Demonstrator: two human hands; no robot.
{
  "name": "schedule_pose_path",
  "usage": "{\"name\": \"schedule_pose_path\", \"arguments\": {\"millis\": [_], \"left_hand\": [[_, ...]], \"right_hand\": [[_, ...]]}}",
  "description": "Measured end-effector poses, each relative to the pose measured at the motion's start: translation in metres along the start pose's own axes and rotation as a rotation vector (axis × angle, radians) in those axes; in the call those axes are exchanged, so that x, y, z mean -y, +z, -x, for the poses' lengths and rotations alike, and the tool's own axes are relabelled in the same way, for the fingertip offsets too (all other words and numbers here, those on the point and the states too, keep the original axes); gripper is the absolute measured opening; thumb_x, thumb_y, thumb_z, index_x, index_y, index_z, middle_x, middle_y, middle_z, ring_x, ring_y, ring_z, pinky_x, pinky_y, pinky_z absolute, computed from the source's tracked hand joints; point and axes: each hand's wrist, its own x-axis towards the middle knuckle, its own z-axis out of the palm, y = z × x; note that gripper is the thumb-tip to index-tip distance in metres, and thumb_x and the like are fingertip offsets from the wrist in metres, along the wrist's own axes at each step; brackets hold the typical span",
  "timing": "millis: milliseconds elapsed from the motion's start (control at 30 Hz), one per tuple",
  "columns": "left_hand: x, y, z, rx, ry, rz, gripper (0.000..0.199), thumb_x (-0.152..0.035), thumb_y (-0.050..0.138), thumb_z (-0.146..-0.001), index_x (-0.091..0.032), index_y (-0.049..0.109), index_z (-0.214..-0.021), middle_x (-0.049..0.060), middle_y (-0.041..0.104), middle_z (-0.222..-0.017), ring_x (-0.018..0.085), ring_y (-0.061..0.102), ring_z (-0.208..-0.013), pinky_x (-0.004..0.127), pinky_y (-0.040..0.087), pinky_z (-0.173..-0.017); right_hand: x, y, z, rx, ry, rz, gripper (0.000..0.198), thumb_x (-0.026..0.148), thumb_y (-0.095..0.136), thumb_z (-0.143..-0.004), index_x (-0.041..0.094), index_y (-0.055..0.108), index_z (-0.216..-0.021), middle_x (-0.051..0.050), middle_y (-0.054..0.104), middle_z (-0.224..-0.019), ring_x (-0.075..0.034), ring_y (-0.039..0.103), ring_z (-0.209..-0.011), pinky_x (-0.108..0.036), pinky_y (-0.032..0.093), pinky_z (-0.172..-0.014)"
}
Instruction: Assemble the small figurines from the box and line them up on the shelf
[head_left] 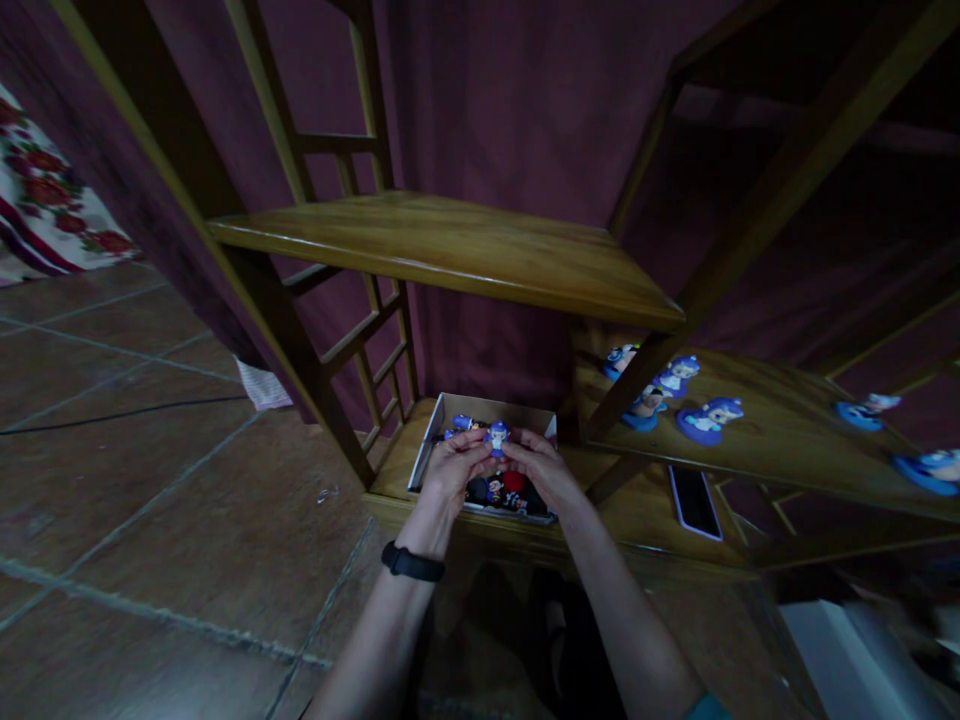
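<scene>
The left hand [452, 466] and right hand [541, 466] share a closed fingertip grip on one purple-haired figurine [498, 437], held upright over the box [499, 408] — itself near the front edge at the lower shelf's [391, 474] left end. Six other figures [709, 420] show on the raised shelf [787, 432], four toward its left end. More toys [514, 482] lie in the box — so the work looks partway along, the held piece not yet set down.

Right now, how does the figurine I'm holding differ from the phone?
The figurine is held between left hand and right hand; the phone lies on the lower shelf. The figurine is rounded; the phone is flat and rectangular. The figurine is purple and white; the phone's face is dark. Both show purple.
</scene>
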Motion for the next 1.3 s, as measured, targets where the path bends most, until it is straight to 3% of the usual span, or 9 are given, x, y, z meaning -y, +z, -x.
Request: {"name": "schedule_pose_path", "arguments": {"millis": [333, 467, 667, 833, 1100, 1300], "left_hand": [[0.01, 0.001, -0.001, -0.034, 0.049, 0.005, 0.029, -0.014, 0.077, -0.056, -0.011, 0.065, -0.082, 0.004, 0.067, -0.07, 0.011, 0.062, -0.055, 0.024, 0.053, -0.059], [0.011, 0.001, -0.003, -0.037, 0.06, 0.032, 0.032, -0.012, 0.075, -0.059, -0.013, 0.064, -0.088, 0.002, 0.066, -0.066, 0.01, 0.062, -0.056, 0.023, 0.052, -0.062], [0.0, -0.001, 0.001, 0.048, -0.017, 0.071, 0.02, -0.015, 0.071, -0.064, -0.012, 0.066, -0.083, 0.007, 0.069, -0.079, 0.014, 0.064, -0.07, 0.027, 0.053, -0.072], [-0.008, -0.003, 0.004, 0.087, -0.03, 0.065, 0.022, -0.017, 0.074, -0.061, -0.012, 0.066, -0.081, 0.006, 0.068, -0.077, 0.014, 0.063, -0.069, 0.03, 0.052, -0.074], [-0.012, 0.001, 0.003, 0.117, 0.241, -0.201, 0.028, -0.029, 0.076, -0.056, -0.013, 0.067, -0.077, 0.003, 0.067, -0.071, 0.012, 0.06, -0.064, 0.027, 0.05, -0.066], [-0.017, 0.003, 0.005, 0.164, 0.321, -0.357, 0.024, -0.03, 0.072, -0.061, -0.014, 0.068, -0.079, 0.003, 0.067, -0.073, 0.013, 0.059, -0.065, 0.025, 0.048, -0.066]], "right_hand": [[-0.006, -0.003, -0.004, -0.03, 0.02, 0.016, 0.038, 0.035, 0.074, -0.058, 0.017, 0.064, -0.09, -0.002, 0.065, -0.086, -0.012, 0.058, -0.068, -0.027, 0.048, -0.067], [-0.004, 0.0, -0.003, -0.038, -0.042, 0.024, 0.035, 0.034, 0.072, -0.061, 0.018, 0.064, -0.091, -0.001, 0.064, -0.086, -0.012, 0.057, -0.07, -0.026, 0.048, -0.067], [-0.001, 0.0, -0.002, -0.026, -0.136, 0.085, 0.044, 0.03, 0.07, -0.063, 0.026, 0.061, -0.105, -0.001, 0.063, -0.098, -0.016, 0.057, -0.085, -0.028, 0.048, -0.073], [-0.003, -0.004, -0.004, -0.018, -0.151, 0.11, 0.035, 0.03, 0.068, -0.065, 0.024, 0.064, -0.099, -0.001, 0.065, -0.097, -0.017, 0.058, -0.086, -0.03, 0.046, -0.077], [-0.001, -0.007, -0.002, -0.008, -0.158, 0.116, 0.033, 0.04, 0.068, -0.067, 0.025, 0.066, -0.096, -0.001, 0.066, -0.093, -0.016, 0.058, -0.081, -0.028, 0.045, -0.074], [0.002, -0.007, 0.0, -0.009, -0.179, 0.135, 0.03, 0.037, 0.068, -0.067, 0.025, 0.066, -0.095, 0.0, 0.067, -0.092, -0.015, 0.059, -0.081, -0.028, 0.045, -0.075]]}}
